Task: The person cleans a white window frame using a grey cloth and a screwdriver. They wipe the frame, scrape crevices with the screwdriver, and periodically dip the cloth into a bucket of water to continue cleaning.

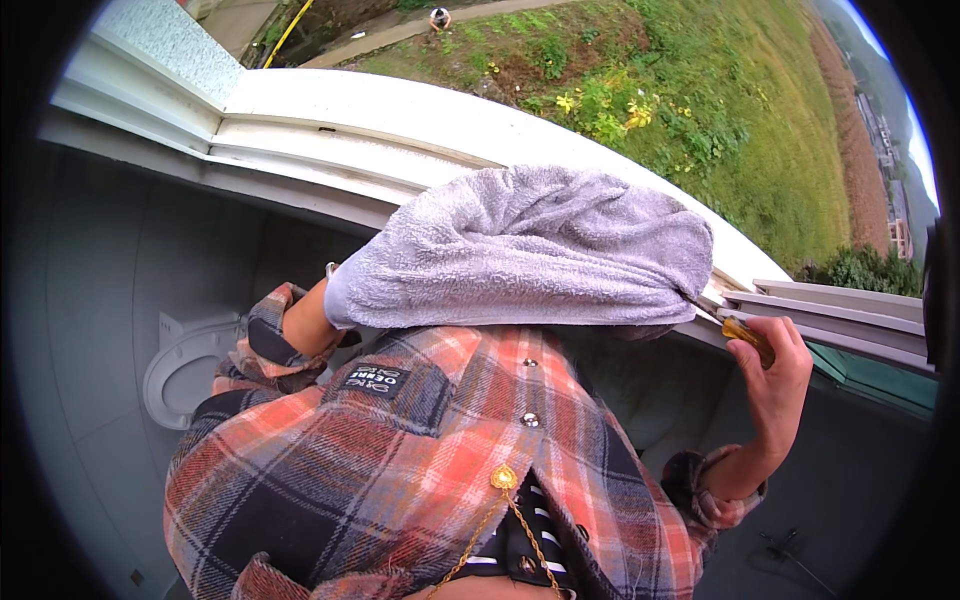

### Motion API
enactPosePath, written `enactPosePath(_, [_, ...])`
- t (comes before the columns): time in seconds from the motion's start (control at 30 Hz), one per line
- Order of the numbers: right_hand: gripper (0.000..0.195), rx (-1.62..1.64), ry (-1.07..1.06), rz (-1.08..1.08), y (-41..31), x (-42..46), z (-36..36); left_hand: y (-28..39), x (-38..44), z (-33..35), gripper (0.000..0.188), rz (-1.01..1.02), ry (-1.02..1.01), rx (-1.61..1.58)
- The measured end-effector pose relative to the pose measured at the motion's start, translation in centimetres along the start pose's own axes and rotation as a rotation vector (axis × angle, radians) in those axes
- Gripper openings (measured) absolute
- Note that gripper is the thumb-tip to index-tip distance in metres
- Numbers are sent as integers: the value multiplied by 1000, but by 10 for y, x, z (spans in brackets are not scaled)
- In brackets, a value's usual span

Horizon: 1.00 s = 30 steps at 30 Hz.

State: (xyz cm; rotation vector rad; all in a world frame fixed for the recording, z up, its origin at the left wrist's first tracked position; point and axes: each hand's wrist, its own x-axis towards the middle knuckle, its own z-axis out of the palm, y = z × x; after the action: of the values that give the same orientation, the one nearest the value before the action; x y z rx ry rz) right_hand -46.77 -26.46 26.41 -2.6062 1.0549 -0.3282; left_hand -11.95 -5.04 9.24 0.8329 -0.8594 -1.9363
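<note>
A grey terry towel point(540, 247) lies bunched over the white window sill and frame. My left hand is hidden under the towel; only the wrist, with a band on it, and the forearm show at the towel's left end. My right hand point(772, 356) holds a screwdriver by its amber, see-through handle point(750, 341), thumb on one side and fingers on the other. The dark shaft points left to the towel's lower right corner, where it meets the cloth; its tip cannot be made out.
The window track point(337, 154) runs along the open window, with sliding sashes point(832, 315) at the right. Outside, far below, are a grassy slope point(750, 150) and a crouching person point(440, 19) by a path. A white toilet point(184, 379) stands below at the left.
</note>
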Motion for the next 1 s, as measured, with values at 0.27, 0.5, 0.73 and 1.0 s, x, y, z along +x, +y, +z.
enactPosePath(0.27, [23,50,8,31,0,0,2,-2,5,4,36,-1,4,-8])
enactPosePath(0.5, [22,46,28,50,-2,2,4,-3,13,4,37,5,-11,-20])
enactPosePath(0.73, [21,35,37,56,-5,2,4,3,26,1,38,10,-25,0])
enactPosePath(1.0, [21,47,48,84,-7,1,6,7,34,-4,39,3,-36,6])
